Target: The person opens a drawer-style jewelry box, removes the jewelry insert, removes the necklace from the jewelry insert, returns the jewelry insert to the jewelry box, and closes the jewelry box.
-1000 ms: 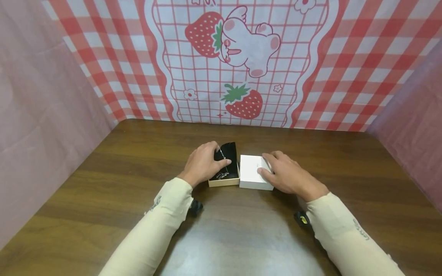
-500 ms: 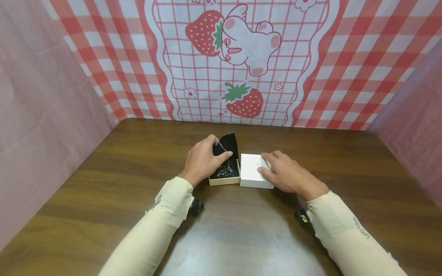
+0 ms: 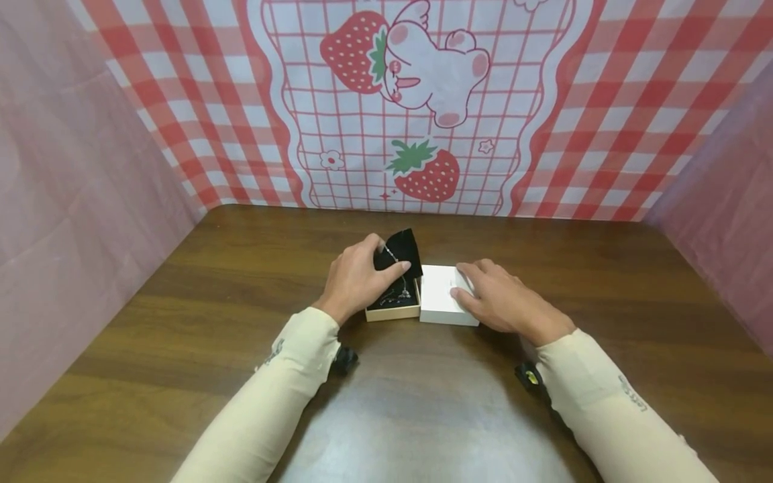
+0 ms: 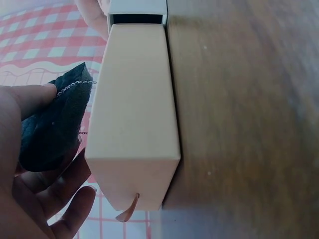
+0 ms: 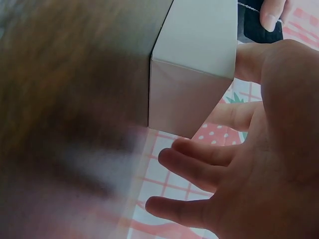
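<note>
My left hand pinches a black jewelry pad between thumb and fingers, tilted up over a shallow cream box. A thin silver necklace runs across the pad, and its lower part hangs down to the box's dark inside. In the left wrist view the thumb presses the chain against the pad. Against the cream box's right side stands a white box with a hollow end. My right hand rests on that white box, thumb on top and the lower fingers spread loosely beyond it.
Both boxes stand on a brown wooden table. A small ribbon tab sticks out of the cream box's end. Behind the table hangs a red-and-white checked cloth, with pink curtains at the sides.
My left hand has raised the black pad higher out of the cream box and tipped it slightly right, showing more of the necklace below. The right hand stays on the white box.
</note>
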`<action>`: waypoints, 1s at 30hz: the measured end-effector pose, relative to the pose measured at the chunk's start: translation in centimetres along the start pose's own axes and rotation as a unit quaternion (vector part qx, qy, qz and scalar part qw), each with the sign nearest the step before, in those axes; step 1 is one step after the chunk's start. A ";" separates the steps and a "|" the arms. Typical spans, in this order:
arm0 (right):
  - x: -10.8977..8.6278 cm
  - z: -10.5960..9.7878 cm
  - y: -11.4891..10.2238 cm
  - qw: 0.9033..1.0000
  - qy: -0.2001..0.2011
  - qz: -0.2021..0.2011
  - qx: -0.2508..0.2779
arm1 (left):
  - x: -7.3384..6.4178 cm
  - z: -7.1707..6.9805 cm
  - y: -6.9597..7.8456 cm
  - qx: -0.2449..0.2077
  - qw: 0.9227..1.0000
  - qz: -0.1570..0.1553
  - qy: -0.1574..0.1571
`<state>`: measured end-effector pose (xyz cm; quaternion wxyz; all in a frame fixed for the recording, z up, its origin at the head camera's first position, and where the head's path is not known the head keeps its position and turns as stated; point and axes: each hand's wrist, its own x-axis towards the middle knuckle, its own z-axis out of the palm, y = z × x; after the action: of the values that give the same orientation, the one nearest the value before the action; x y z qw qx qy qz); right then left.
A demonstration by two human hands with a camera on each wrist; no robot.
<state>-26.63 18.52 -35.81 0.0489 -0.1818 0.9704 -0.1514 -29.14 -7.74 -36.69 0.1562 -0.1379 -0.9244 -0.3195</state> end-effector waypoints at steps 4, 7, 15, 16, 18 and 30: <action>0.1 0.1 0.0 1.000 0.013 -0.011 -0.002 | -0.1 -0.1 0.2 -0.005 1.000 0.005 -0.005; 0.2 0.2 -0.1 0.999 0.025 -0.024 0.001 | -0.2 -0.2 0.3 -0.007 1.000 0.006 -0.009; 0.3 0.3 -0.4 0.997 0.062 -0.044 -0.013 | -0.2 0.0 0.8 -0.002 1.000 0.005 -0.012; 0.2 0.3 -0.4 0.997 0.068 -0.045 -0.018 | -0.2 0.1 0.9 -0.001 1.000 0.006 -0.012; 0.1 0.2 -0.5 0.996 0.077 -0.049 -0.026 | -0.2 0.2 1.0 0.000 1.000 0.008 -0.014; 0.4 0.4 -0.8 0.976 0.158 -0.147 -0.011 | -0.4 0.0 1.3 -0.009 0.999 0.028 -0.038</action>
<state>-26.64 17.53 -35.91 -0.1300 -0.2973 0.9299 -0.1731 -28.36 -6.76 -36.13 0.1285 -0.1774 -0.9226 -0.3176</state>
